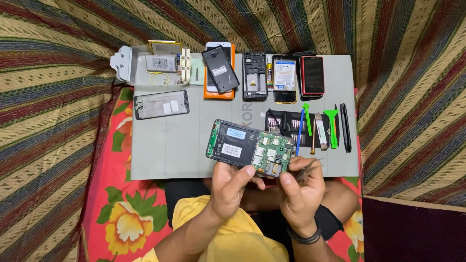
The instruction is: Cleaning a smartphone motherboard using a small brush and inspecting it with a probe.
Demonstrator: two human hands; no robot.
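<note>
**Opened phone held over the mat**

The left hand [228,187] grips the opened phone [250,148] above the grey mat [165,155]; its long axis runs ten to four o'clock, circuit board toward four. The right hand [298,194] pinches tweezers [308,170] beside the board. This looks like board work, demanding steady, fine placement.

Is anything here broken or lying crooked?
The opened phone in both hands has no back cover, so its green circuit board is bare. On the grey mat, a dark phone lies askew across an orange one.
</note>
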